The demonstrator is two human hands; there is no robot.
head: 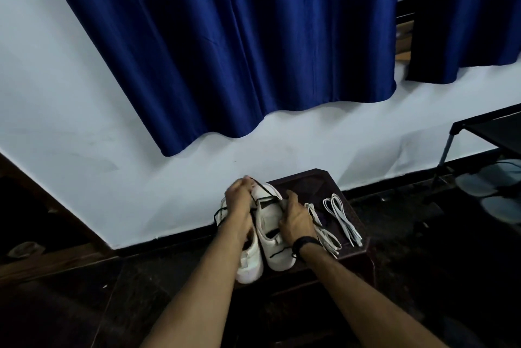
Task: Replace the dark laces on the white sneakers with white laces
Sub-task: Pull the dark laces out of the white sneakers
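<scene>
Two white sneakers stand side by side on a small dark stool. My right hand grips the side of the right sneaker. My left hand pinches the dark lace above that sneaker's toe end, pulled taut. The left sneaker lies partly under my left forearm, and a loop of dark lace hangs at its left. Two white laces lie on the stool to the right: one just beside my right hand, the other folded further right.
A white wall with a blue curtain rises behind the stool. A dark metal rack with grey sandals under it stands at the right. The floor around is dark.
</scene>
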